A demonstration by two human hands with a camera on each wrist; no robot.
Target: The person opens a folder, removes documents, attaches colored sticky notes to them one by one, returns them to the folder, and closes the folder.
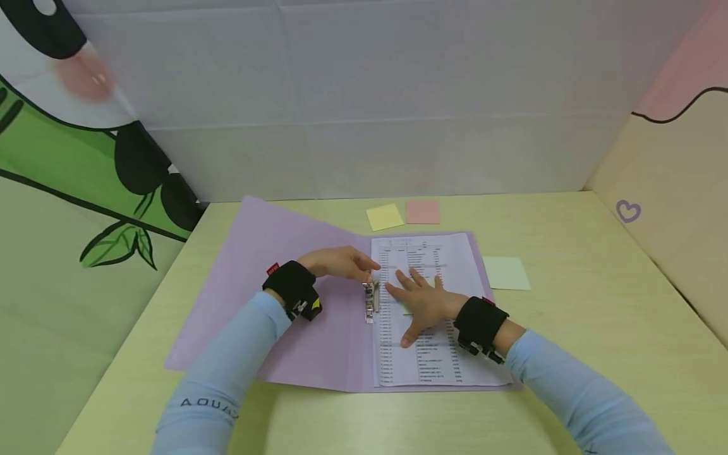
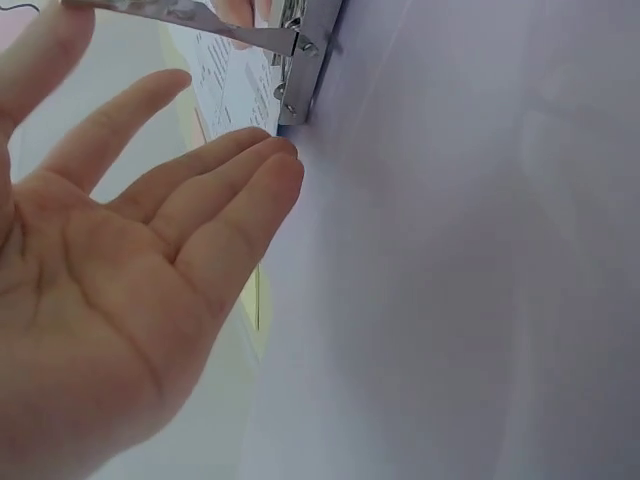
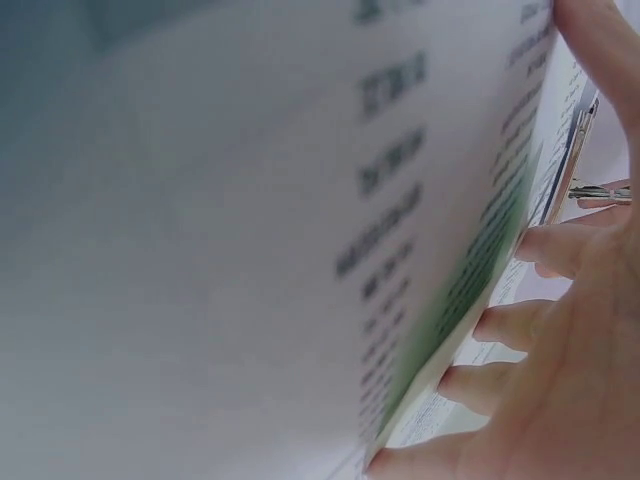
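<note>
A purple folder (image 1: 296, 237) lies spread flat, with a metal clip (image 1: 369, 309) along its spine. My left hand (image 1: 337, 261) is at the top of this clip. In the left wrist view its thumb touches the end of the raised metal lever (image 2: 190, 12), while the other fingers extend loosely without gripping anything. Printed sheets (image 1: 443, 373) cover the folder's right side. On them my right hand (image 1: 428, 304) rests with fingers spread, its fingertips against the paper in the right wrist view. A pale green sticky note (image 1: 407, 311) is partly hidden beneath that hand.
Behind the folder lie a yellow sticky note (image 1: 385, 217) and a pink one (image 1: 423, 212). A pale green note (image 1: 506, 273) lies to the right of the folder. The light wooden table (image 1: 569, 253) meets a pale printed backdrop (image 1: 370, 158) at its far edge.
</note>
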